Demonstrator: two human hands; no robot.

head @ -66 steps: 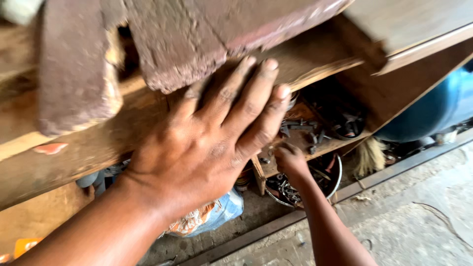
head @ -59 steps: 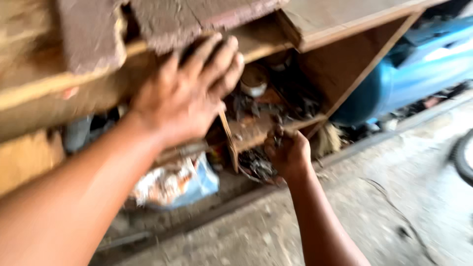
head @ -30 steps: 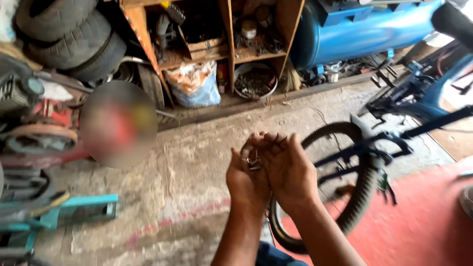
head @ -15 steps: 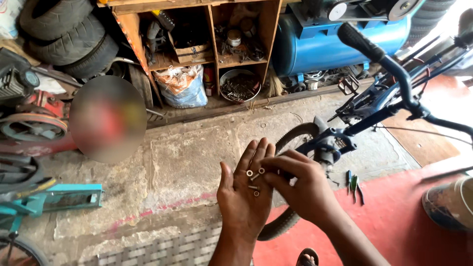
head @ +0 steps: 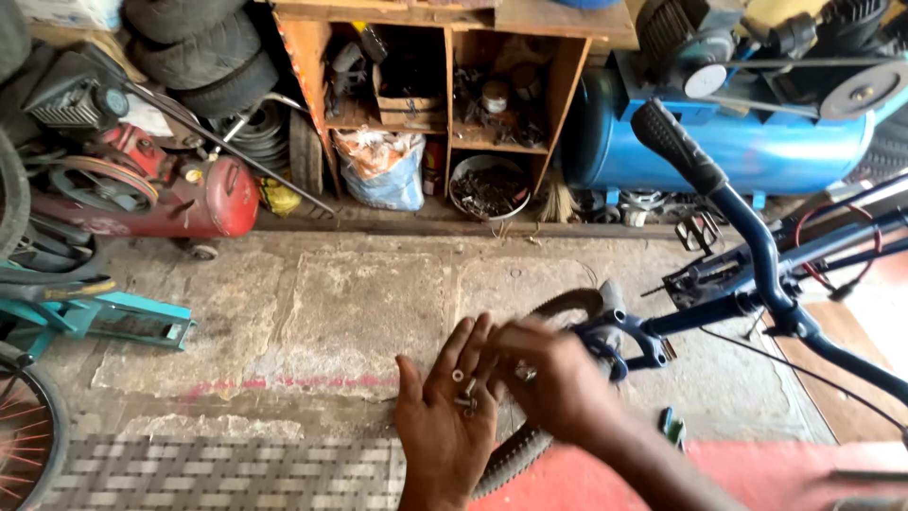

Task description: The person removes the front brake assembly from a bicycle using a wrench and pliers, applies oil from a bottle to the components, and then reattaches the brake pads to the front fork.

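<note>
My left hand (head: 446,426) is held flat, palm up, low in the middle of the view. Several small metal nuts and bolts (head: 464,390) lie on its palm and fingers. My right hand (head: 553,378) hovers over the left fingers, its fingertips curled toward the small parts and blurred by motion. Whether it pinches one of them I cannot tell. Just behind both hands stands a blue bicycle (head: 757,274) with its front tyre (head: 558,308) and black handlebar grip (head: 673,144).
A wooden shelf (head: 445,85) with parts, a bowl of scrap (head: 490,187) and a bag (head: 383,168) stands at the back. A blue compressor tank (head: 738,142) is right, a red tank (head: 203,199) and tyres (head: 194,43) left. A teal stand (head: 104,312) lies left; red mat (head: 757,473) below.
My hands left the wooden shelf and came back over the concrete floor by the bicycle. The left palm now lies open with small parts, and the right hand picks among them.
</note>
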